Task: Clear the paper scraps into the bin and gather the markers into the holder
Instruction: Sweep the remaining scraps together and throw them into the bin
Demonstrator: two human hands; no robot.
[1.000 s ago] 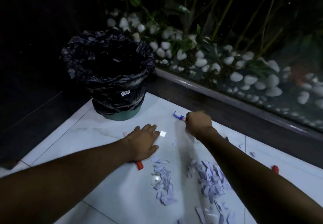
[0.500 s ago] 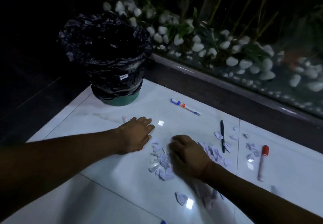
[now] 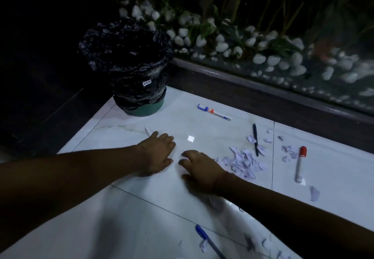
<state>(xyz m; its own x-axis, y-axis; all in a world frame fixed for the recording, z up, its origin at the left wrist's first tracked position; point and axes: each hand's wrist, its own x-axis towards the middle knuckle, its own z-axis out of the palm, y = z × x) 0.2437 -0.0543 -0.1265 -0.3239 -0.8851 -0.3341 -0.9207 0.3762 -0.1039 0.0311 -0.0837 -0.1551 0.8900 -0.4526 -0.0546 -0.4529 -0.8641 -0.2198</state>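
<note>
Resting both palms on the floor [image 3: 141, 208], we keep left hand [image 3: 156, 153] flat and right hand [image 3: 199, 170] spread, gripping nothing; one scrap pile [image 3: 243, 162] beside it, five pens, one bin [image 3: 129, 64] beyond.

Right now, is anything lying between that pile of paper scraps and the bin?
Nothing blocks it. Between the scraps and the bin the floor is bare apart from the two hands; the white pen lies off that line, further back.

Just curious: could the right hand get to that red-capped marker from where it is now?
Probably yes. The red-capped marker lies in the open on the floor, off to the side of the right hand, with only loose paper scraps between them.
</note>
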